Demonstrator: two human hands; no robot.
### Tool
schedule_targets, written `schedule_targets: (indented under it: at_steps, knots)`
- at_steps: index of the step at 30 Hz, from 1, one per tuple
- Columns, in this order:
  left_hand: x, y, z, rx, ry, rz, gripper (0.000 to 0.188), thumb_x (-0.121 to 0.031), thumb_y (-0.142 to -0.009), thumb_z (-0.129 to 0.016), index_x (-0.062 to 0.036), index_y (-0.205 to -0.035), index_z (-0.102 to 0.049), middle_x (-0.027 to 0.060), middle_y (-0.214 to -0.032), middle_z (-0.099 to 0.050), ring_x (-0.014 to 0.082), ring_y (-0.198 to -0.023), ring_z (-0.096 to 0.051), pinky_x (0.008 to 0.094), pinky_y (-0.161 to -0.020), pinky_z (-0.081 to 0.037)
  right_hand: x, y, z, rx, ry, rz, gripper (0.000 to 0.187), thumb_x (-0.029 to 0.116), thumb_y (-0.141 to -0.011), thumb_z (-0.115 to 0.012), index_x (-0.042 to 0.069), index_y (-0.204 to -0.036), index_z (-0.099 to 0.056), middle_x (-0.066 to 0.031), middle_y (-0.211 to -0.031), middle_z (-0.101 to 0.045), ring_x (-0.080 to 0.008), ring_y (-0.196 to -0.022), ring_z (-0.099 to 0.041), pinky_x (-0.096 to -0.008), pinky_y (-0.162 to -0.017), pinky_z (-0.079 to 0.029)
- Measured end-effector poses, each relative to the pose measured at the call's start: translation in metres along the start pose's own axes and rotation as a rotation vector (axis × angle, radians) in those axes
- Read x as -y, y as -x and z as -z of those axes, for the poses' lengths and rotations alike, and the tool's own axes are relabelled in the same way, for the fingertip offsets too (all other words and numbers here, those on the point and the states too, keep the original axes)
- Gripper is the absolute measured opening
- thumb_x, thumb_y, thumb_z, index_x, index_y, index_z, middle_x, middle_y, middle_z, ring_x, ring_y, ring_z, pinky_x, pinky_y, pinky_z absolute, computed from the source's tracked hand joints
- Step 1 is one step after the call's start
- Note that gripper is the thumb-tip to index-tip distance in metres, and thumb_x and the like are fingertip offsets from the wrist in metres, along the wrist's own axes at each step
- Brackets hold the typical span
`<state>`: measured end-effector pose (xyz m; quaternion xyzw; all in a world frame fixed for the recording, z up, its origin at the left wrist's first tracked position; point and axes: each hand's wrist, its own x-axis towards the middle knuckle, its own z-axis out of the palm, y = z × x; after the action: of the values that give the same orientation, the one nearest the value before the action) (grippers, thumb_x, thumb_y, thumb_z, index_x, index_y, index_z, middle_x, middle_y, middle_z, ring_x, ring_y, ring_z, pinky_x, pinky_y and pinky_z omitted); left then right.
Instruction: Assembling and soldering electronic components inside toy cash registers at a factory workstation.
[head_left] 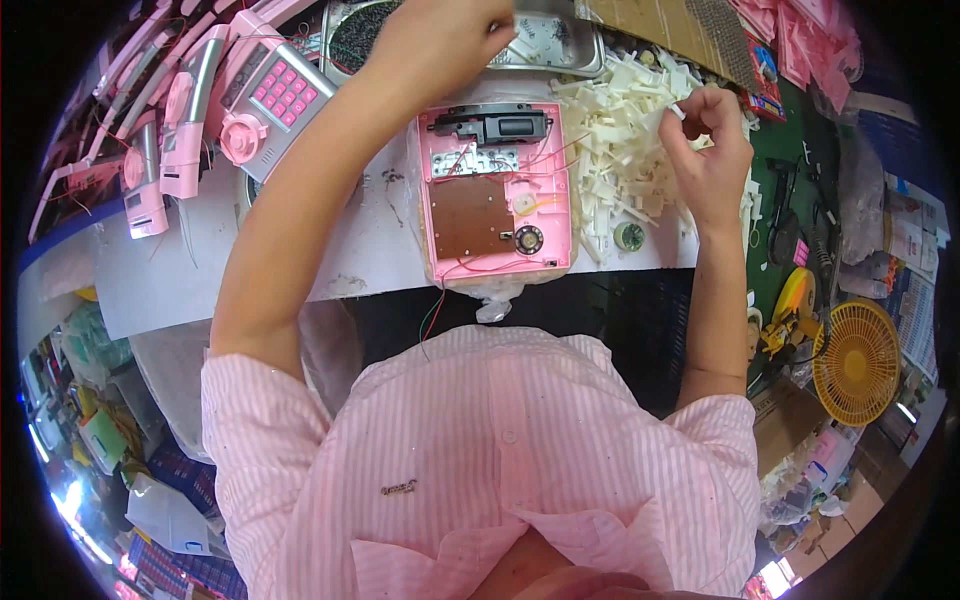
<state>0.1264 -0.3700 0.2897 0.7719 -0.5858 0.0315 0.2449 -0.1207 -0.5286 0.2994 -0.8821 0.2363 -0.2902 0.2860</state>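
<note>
White worktop (170,285), smooth and flat, smudged near the middle. Open pink plastic housing (562,215) lies on it between the forearms, near side of both hands: straight near and a bit right of left hand (440,35), left and near of right hand (715,145). Long axis roughly near-far; left hand looks slightly closer. Loose heap of thin, off-white plastic strips (620,150) just right of housing. Shiny metal tray (596,66) at far side, left hand over it, fingers curled narrow, blurred, cannot tell what's gripped. Right hand above heap's right side, thumb and forefinger pinching a small white piece (679,112). Inside housing: flat brown circuit board (468,215), black oblong module (490,124), round speaker (529,239), thin red wires.
</note>
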Motion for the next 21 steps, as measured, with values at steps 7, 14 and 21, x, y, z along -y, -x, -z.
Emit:
schedule_targets:
  at_steps: [7, 14, 21]
  knots:
    - [0.027, -0.070, -0.055, 0.263, -0.219, -0.079, 0.014, -0.018, -0.082, -0.064, -0.0053, -0.084, -0.070, 0.0164, -0.089, -0.069, 0.0373, -0.088, -0.068, 0.0472, -0.075, -0.054, -0.008, 0.000, 0.021, 0.167, -0.357, -0.223, 0.024, 0.004, -0.088, -0.072, -0.001, -0.111, -0.070, -0.0020, -0.083, -0.068, -0.0077, -0.071, -0.062, -0.0221, -0.065, -0.049]
    - [-0.056, 0.042, 0.021, 0.222, 0.707, 0.146, 0.018, -0.013, -0.094, -0.065, -0.0001, -0.106, -0.068, 0.0038, -0.086, -0.068, 0.0109, -0.073, -0.063, 0.0273, -0.064, -0.047, 0.039, 0.050, 0.036, 0.220, -0.544, -0.364, 0.031, -0.001, -0.080, -0.078, -0.004, -0.110, -0.070, -0.0062, -0.085, -0.070, -0.0114, -0.072, -0.065, -0.0228, -0.069, -0.053]
    - [-0.087, 0.131, 0.024, 0.326, 1.655, 0.661, 0.025, -0.016, -0.102, -0.054, 0.0027, -0.116, -0.064, -0.0019, -0.081, -0.054, 0.0041, -0.064, -0.043, 0.0191, -0.057, -0.034, 0.060, 0.066, -0.003, 0.255, -0.411, 0.099, 0.029, 0.000, -0.076, -0.080, 0.000, -0.104, -0.072, -0.0065, -0.079, -0.069, -0.0111, -0.064, -0.063, -0.0236, -0.060, -0.050]
